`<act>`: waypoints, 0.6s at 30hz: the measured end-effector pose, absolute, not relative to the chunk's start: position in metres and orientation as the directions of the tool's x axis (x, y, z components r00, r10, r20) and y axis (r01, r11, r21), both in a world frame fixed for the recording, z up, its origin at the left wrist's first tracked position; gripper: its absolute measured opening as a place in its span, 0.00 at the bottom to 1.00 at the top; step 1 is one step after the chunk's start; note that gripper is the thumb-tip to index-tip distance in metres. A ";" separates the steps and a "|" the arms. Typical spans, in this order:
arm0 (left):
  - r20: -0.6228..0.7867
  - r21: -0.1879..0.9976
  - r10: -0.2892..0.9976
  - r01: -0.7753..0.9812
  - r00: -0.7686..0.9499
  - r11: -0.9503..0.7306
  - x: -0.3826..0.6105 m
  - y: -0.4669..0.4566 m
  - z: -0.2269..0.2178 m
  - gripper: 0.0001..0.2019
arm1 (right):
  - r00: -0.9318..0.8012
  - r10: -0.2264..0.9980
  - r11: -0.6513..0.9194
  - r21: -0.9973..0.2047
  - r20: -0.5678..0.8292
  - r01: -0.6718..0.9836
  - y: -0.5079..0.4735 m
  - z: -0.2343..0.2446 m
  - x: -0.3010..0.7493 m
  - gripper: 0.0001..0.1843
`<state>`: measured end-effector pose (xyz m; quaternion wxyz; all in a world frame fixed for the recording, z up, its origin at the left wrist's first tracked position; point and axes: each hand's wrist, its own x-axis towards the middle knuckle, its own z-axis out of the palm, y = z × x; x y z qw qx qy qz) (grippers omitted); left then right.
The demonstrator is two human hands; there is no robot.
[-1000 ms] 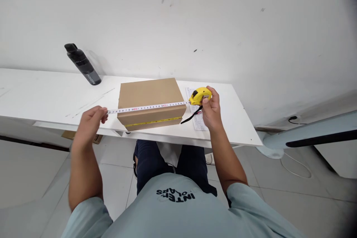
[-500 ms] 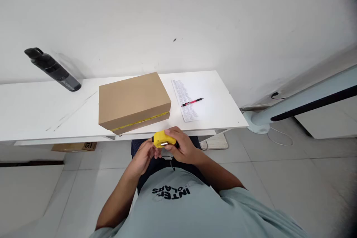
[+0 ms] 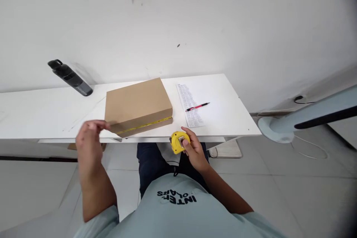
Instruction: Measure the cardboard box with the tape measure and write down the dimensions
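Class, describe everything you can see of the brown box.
The brown box looks like plain cardboard. Its broad top shows no open flap, and a thin yellow strip runs lengthwise along the side facing the person. It rests on the white table, slightly askew to the front edge. The left hand's blurred fingertips overlap its near left corner; whether they touch it is unclear.
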<state>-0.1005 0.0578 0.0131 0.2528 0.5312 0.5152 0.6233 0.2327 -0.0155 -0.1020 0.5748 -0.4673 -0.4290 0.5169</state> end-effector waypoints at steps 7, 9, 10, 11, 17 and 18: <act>0.222 0.941 0.966 0.289 -0.130 -0.177 -0.152 0.194 0.025 0.28 | -0.244 0.955 -0.260 -0.865 -0.167 -0.429 0.005 -0.107 0.215 0.40; 0.172 0.945 0.985 0.285 -0.016 -0.160 -0.141 0.201 0.020 0.30 | -0.260 0.956 -0.238 -0.874 -0.135 -0.423 0.013 -0.107 0.206 0.41; 0.145 0.950 0.989 0.276 0.020 -0.145 -0.136 0.198 0.017 0.29 | -0.260 0.958 -0.225 -0.879 -0.121 -0.421 0.017 -0.106 0.203 0.41; 0.114 0.957 0.993 0.265 0.038 -0.120 -0.132 0.192 0.014 0.29 | -0.257 0.960 -0.215 -0.881 -0.111 -0.421 0.021 -0.105 0.201 0.41; 0.023 0.963 0.965 0.267 -0.259 0.048 -0.119 0.123 0.002 0.31 | -0.193 0.977 -0.171 -0.890 -0.096 -0.422 0.050 -0.096 0.216 0.38; 0.028 0.954 0.954 0.292 -0.298 0.063 -0.115 0.108 0.002 0.32 | -0.181 0.979 -0.166 -0.887 -0.096 -0.430 0.056 -0.094 0.220 0.38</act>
